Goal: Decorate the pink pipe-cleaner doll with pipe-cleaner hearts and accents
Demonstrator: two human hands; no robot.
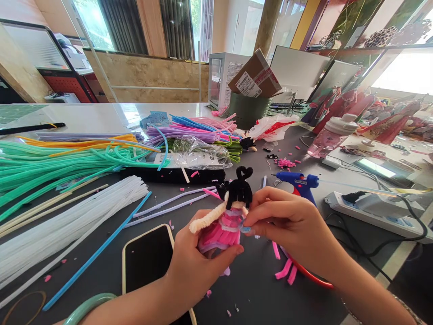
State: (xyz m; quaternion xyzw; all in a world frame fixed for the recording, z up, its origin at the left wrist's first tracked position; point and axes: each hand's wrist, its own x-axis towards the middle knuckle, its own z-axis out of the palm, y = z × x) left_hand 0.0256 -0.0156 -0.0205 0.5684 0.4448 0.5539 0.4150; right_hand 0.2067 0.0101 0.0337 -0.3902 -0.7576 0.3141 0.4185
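A pipe-cleaner doll (231,222) stands upright in my left hand (198,264), whose thumb and fingers wrap round its pink skirt. The doll has black hair (239,193) with a looped top, a pink and lilac dress, and a cream arm (208,217) sticking out to the left. My right hand (292,216) is closed in a pinch at the doll's right side. Between its fingertips shows a small light-blue piece (246,229), against the dress at the waist. The fingers partly cover the doll's other arm.
Bundles of green (67,158), white (77,221) and purple pipe cleaners (182,134) cover the left and back. A phone (147,253) lies under my left forearm. To the right are a blue glue gun (297,180), a power strip (375,216), cables and a pink bottle (331,135).
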